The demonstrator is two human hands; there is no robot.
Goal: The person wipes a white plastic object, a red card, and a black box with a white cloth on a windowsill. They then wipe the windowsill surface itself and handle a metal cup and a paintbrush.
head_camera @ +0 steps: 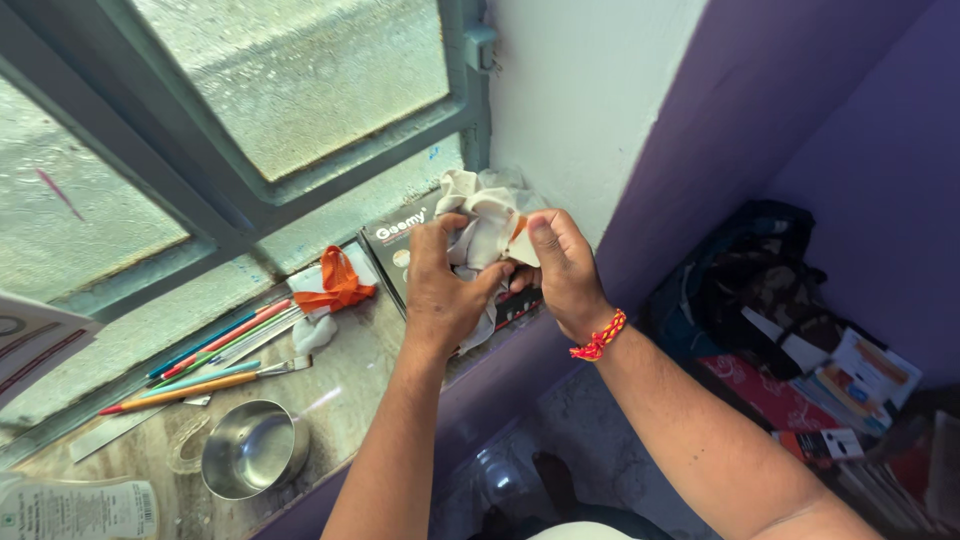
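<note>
The left hand point(440, 285) is closed around the lower part of a crumpled white cloth point(485, 215), fingers curled and thumb pressed in toward the palm. The right hand point(560, 265) pinches the same cloth from the other side, thumb on top; a red and yellow thread band point(598, 337) sits on that wrist. The cloth is bunched between the two hands, held up in the air just above the stone window ledge point(350, 380), with a small orange patch showing in its folds.

To work the cloth well, I judge it best to keep one hand as the anchor and let the other draw the folds through, staying over the ledge and clear of the things below.

Right beneath the hands lies a dark flat box point(400, 245). Beside it, an orange ribbon point(335, 285) rests on white paper. Further along the ledge lie coloured pencils and a paintbrush point(200, 370), then a small steel bowl point(255, 450). Behind is a frosted window point(290, 80) with a grey-green frame. Down to the right, a dark bag point(745, 270) and some books point(840, 390) lie against a purple wall.
</note>
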